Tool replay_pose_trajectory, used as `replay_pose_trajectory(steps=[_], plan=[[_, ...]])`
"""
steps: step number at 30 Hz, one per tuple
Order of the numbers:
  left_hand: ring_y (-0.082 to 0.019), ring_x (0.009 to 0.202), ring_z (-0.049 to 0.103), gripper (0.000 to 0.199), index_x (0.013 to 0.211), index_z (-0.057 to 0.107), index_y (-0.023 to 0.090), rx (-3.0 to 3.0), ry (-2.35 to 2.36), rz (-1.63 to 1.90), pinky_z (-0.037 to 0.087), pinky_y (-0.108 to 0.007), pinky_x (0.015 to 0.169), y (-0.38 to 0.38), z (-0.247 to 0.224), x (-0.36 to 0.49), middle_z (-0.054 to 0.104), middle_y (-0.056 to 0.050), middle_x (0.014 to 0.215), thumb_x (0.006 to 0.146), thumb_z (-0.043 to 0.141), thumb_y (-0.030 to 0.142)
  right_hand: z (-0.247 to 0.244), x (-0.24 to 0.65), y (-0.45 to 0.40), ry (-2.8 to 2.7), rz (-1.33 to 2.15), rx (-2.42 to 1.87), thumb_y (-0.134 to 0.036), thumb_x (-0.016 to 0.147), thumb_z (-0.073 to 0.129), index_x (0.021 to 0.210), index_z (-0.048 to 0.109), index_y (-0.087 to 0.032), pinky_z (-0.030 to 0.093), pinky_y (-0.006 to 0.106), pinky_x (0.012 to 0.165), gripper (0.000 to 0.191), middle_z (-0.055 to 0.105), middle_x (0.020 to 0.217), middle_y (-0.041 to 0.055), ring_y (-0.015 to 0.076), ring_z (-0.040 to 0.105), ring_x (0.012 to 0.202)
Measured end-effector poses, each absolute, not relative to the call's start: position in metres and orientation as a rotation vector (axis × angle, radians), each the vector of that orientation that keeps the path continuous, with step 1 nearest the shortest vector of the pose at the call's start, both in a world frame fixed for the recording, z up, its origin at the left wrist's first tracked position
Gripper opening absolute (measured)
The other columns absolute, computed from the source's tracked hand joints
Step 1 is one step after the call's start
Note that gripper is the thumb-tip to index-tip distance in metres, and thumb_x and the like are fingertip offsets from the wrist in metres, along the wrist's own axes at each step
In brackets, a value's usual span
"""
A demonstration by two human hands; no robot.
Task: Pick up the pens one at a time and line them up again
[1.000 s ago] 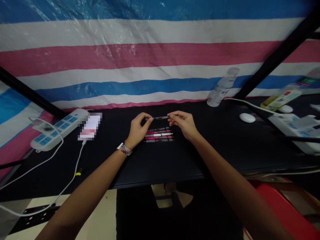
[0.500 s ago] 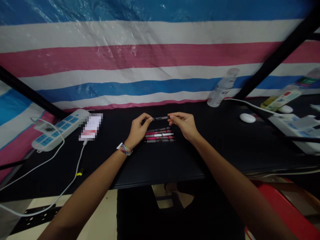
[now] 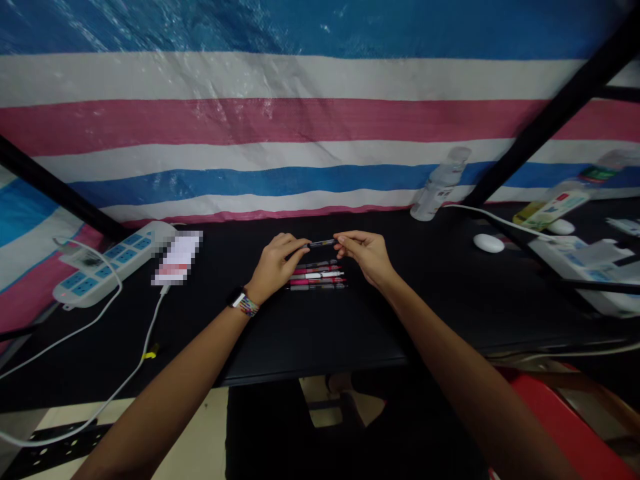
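Seat [image 3: 545, 417], red, showed at lower right, below the near edge of the black counter [image 3: 320, 347]. A watch with a patterned strap [image 3: 245, 305] was worn on the left wrist.

Beyond the near edge, a row of pens [image 3: 317, 275] lay flat, some five in number, with dark, red and white barrels. They were set side by side and roughly parallel, presumably so that each could be seen and picked up singly (tips and ends were not perfectly flush).

Just past the row, a dark, partly clear pen [image 3: 323, 244] was held crosswise between the hands. The left hand [image 3: 274, 263] had thumb and forefinger pinched on its left end; the fingers of the right hand [image 3: 369, 257] were closed on its right end. Gripping both ends appeared to hold the barrel level and leave its middle exposed. Whether it touched the counter could not be told.

To the left lay a phone [image 3: 177, 259], its screen obscured, on a white cable [image 3: 157, 310], and a power strip [image 3: 107, 270] beside it. To the right was a rounded white object [image 3: 489, 243]. Farther back, a clear bottle [image 3: 435, 193] stood near the striped sheet [image 3: 320, 120].
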State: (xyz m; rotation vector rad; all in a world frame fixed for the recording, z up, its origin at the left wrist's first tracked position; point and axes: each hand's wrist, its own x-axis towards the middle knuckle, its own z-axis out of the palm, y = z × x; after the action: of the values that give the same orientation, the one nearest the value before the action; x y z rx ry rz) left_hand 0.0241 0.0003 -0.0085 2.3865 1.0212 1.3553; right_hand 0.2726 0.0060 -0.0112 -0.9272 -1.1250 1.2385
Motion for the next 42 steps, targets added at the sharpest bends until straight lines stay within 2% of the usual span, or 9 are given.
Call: replay_pose_trajectory(steps=[6, 13, 19, 24, 28, 32, 36, 39, 42], plan=[[-0.024, 0.082, 0.065, 0.025, 0.118, 0.085, 0.024, 2.314, 1.020, 1.272, 0.052, -0.040, 0.080, 0.0015, -0.0077, 0.0232, 0.072, -0.005, 0.084, 0.110, 0.068, 0.039, -0.0156, 0.2733, 0.0076, -1.142, 1.235, -0.947, -0.053, 0.070, 0.102, 0.092, 0.089, -0.021, 0.068, 0.043, 0.079, 0.041, 0.081, 0.079, 0.0062, 0.0185, 0.073, 0.066], [-0.022, 0.083, 0.071, 0.033, 0.104, 0.086, 0.022, 2.127, 1.035, 1.232, 0.054, -0.035, 0.079, 0.0015, -0.0058, 0.0238, 0.080, -0.006, 0.092, 0.109, 0.066, 0.048, -0.0122, 0.2711, 0.0050, -1.144, 1.214, -0.940, -0.052, 0.069, 0.102, 0.093, 0.090, -0.020, 0.068, 0.043, 0.080, 0.042, 0.081, 0.078, 0.0061, 0.0189, 0.074, 0.068], [-0.019, 0.071, 0.066, 0.056, 0.080, 0.079, 0.020, 2.129, 1.099, 1.160, 0.052, -0.034, 0.079, -0.0013, -0.0011, 0.0227, 0.074, -0.004, 0.077, 0.117, 0.049, 0.051, -0.0082, 0.2700, 0.0030, -1.189, 1.196, -0.922, -0.051, 0.071, 0.101, 0.094, 0.090, -0.020, 0.066, 0.040, 0.080, 0.040, 0.082, 0.080, 0.0062, 0.0184, 0.074, 0.068], [-0.020, 0.085, 0.071, 0.029, 0.117, 0.081, 0.023, 2.136, 1.080, 1.302, 0.055, -0.034, 0.083, 0.0010, -0.0028, 0.0227, 0.081, -0.005, 0.101, 0.103, 0.075, 0.047, -0.0073, 0.2720, 0.0049, -1.194, 1.165, -0.917, -0.056, 0.073, 0.100, 0.096, 0.088, -0.021, 0.066, 0.040, 0.078, 0.043, 0.082, 0.082, 0.0052, 0.0178, 0.074, 0.066], [-0.020, 0.072, 0.068, 0.042, 0.088, 0.083, 0.022, 2.124, 1.123, 1.333, 0.055, -0.037, 0.081, 0.0036, -0.0047, 0.0227, 0.075, -0.003, 0.075, 0.111, 0.061, 0.049, -0.0089, 0.2722, 0.0060, -1.196, 1.173, -0.917, -0.056, 0.073, 0.100, 0.097, 0.088, -0.022, 0.067, 0.042, 0.081, 0.044, 0.082, 0.082, 0.0052, 0.0195, 0.076, 0.069], [-0.020, 0.080, 0.071, 0.029, 0.116, 0.084, 0.023, 2.079, 1.112, 1.335, 0.057, -0.036, 0.083, 0.0033, -0.0040, 0.0230, 0.081, -0.003, 0.092, 0.102, 0.076, 0.047, -0.0113, 0.2720, 0.0070, -1.168, 1.179, -0.907, -0.056, 0.072, 0.100, 0.097, 0.088, -0.021, 0.068, 0.042, 0.082, 0.045, 0.082, 0.083, 0.0053, 0.0194, 0.077, 0.071], [-0.020, 0.074, 0.070, 0.036, 0.090, 0.082, 0.023, 2.100, 1.117, 1.304, 0.056, -0.038, 0.087, 0.0035, -0.0044, 0.0228, 0.076, -0.002, 0.076, 0.109, 0.065, 0.049, -0.0121, 0.2732, 0.0081, -1.155, 1.189, -0.902, -0.055, 0.073, 0.101, 0.098, 0.088, -0.021, 0.067, 0.040, 0.081, 0.044, 0.082, 0.084, 0.0053, 0.0187, 0.077, 0.071], [-0.020, 0.080, 0.072, 0.024, 0.108, 0.082, 0.024, 2.089, 1.116, 1.313, 0.057, -0.038, 0.089, 0.0040, -0.0060, 0.0225, 0.078, -0.002, 0.084, 0.103, 0.075, 0.046, -0.0118, 0.2743, 0.0087, -1.142, 1.187, -0.912, -0.055, 0.072, 0.101, 0.098, 0.088, -0.021, 0.068, 0.040, 0.082, 0.045, 0.083, 0.085, 0.0054, 0.0185, 0.077, 0.071], [-0.021, 0.079, 0.072, 0.026, 0.102, 0.083, 0.024, 2.103, 1.119, 1.298, 0.056, -0.037, 0.087, 0.0037, -0.0066, 0.0225, 0.078, -0.003, 0.082, 0.107, 0.069, 0.045, -0.0117, 0.2755, 0.0094, -1.127, 1.185, -0.906, -0.055, 0.072, 0.102, 0.098, 0.088, -0.021, 0.067, 0.038, 0.080, 0.044, 0.082, 0.082, 0.0046, 0.0174, 0.076, 0.069]])
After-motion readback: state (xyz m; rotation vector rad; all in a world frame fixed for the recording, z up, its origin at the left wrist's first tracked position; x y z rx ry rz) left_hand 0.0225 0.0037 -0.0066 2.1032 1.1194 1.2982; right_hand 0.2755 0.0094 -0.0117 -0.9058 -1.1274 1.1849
